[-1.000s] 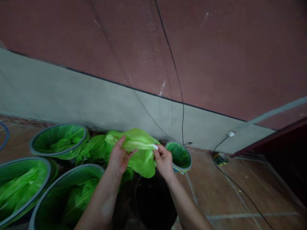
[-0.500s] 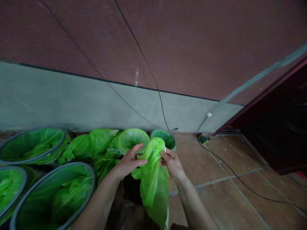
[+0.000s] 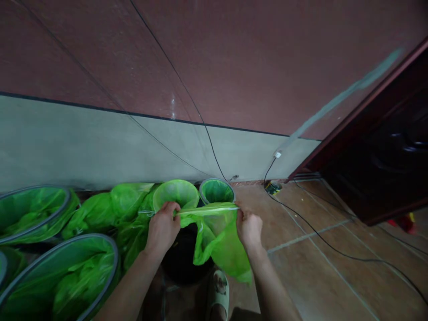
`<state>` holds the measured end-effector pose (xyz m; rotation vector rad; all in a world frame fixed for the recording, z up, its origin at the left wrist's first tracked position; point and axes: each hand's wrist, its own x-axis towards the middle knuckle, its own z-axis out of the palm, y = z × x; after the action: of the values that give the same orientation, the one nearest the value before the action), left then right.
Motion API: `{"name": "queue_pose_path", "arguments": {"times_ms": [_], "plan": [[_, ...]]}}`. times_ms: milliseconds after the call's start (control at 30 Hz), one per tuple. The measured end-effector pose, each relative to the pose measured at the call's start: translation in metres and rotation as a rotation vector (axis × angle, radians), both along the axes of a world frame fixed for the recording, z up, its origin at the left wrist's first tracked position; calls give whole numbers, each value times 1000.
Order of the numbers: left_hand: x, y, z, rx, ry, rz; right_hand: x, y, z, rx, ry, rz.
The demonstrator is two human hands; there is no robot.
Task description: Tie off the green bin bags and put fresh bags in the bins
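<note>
Scene was dim, flatly lit, cool-toned; upper wall [image 3: 234, 58] looked murky, corners darker. Door [image 3: 371, 165] went near black, small bluish glare spots on it. Dark bin [image 3: 183, 263] lost its detail in shadow. Green bag [image 3: 222, 240] came out vivid but soft. Wide-angle stretch pulled lined bins [image 3: 114, 258] at left.

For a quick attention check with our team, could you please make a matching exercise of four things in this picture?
1. held bag
2. slipper
3. door
4. wall

A. reddish above, pale grey below
B. green, edge stretched between left hand and right hand
C. dark, at the picture's right
D. pale, near the picture's bottom edge

Pairs: 1-B, 2-D, 3-C, 4-A
</note>
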<state>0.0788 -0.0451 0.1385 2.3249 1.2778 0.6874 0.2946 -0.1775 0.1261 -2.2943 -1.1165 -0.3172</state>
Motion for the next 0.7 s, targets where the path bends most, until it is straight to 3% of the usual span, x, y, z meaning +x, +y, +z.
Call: {"name": "queue_pose_path", "arguments": {"times_ms": [167, 333, 467, 567, 633, 700], "plan": [[-4, -2, 5, 146, -27, 88, 3, -1, 3, 141, -46, 58], [-11, 7, 7, 105, -26, 175, 15, -6, 5, 198, -89, -25], [-14, 13, 8, 79, 42, 214, 27, -9, 4, 133, -68, -133], [-11, 12, 8, 101, 70, 218, 13, -5, 5, 71, -116, -187], [-6, 8, 7, 109, 88, 216, -12, 3, 8, 111, -175, -69], [2, 2, 4, 119, 97, 196, -43, 12, 10, 168, -194, 202]]}}
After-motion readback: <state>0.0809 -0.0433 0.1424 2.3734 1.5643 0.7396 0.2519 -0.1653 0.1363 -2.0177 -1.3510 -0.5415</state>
